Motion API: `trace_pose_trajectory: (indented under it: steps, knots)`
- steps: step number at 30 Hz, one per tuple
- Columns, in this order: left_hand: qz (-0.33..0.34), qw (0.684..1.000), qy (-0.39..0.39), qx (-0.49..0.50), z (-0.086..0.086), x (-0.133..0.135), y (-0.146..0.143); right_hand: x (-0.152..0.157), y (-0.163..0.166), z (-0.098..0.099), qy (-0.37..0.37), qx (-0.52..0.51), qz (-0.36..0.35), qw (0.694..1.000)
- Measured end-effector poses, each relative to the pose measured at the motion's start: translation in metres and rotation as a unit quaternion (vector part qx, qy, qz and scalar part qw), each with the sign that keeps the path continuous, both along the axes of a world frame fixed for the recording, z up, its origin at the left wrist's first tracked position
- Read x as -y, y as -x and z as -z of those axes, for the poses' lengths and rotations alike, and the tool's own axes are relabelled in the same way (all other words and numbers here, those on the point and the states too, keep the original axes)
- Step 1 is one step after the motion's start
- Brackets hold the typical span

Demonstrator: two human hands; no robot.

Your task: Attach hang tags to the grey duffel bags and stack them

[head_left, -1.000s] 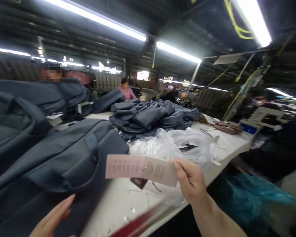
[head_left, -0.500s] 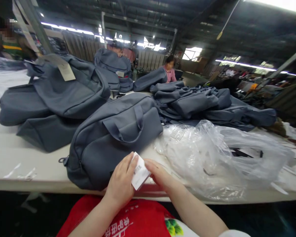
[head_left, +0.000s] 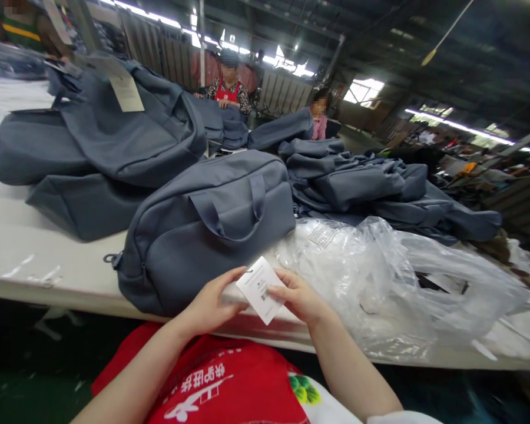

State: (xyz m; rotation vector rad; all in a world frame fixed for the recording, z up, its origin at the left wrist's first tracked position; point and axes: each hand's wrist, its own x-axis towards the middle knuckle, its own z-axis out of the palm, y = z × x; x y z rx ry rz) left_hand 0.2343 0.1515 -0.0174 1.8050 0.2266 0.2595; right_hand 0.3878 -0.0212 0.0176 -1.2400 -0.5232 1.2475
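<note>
A small white printed tag point(head_left: 260, 288) is held between both hands at the table's near edge. My left hand point(head_left: 212, 303) pinches its left side and my right hand point(head_left: 298, 297) pinches its right side. Just behind them lies a grey duffel bag point(head_left: 203, 229) with a loop handle on the white table point(head_left: 35, 253). A heap of clear plastic bags point(head_left: 393, 282) lies to the right of my right hand.
More grey bags point(head_left: 110, 129) are stacked at the back left, one carrying a beige hang tag point(head_left: 126, 91). A pile of flat grey bags point(head_left: 371, 188) lies at the back right. Other people point(head_left: 229, 88) work at the table's far side.
The view has swung left and down. The long pink slip in my right hand is gone; both hands have come together on a small white tag, now turned face up.
</note>
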Motion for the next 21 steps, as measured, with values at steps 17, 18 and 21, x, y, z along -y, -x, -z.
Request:
trace_pose_trajectory:
  steps: [17, 18, 21]
  knots:
    - [-0.118, 0.929, 0.347, -0.057, -0.002, 0.011, 0.000, 0.007, -0.011, 0.008, 0.064, 0.434, 0.056, 0.897]
    - [-0.118, 0.926, 0.354, -0.054, -0.003, 0.012, 0.000, 0.007, -0.008, 0.006, 0.069, 0.464, 0.061, 0.881]
    - [-0.123, 0.927, 0.353, -0.041, -0.006, 0.015, 0.001, 0.005, -0.003, 0.003, 0.074, 0.499, 0.065, 0.861]
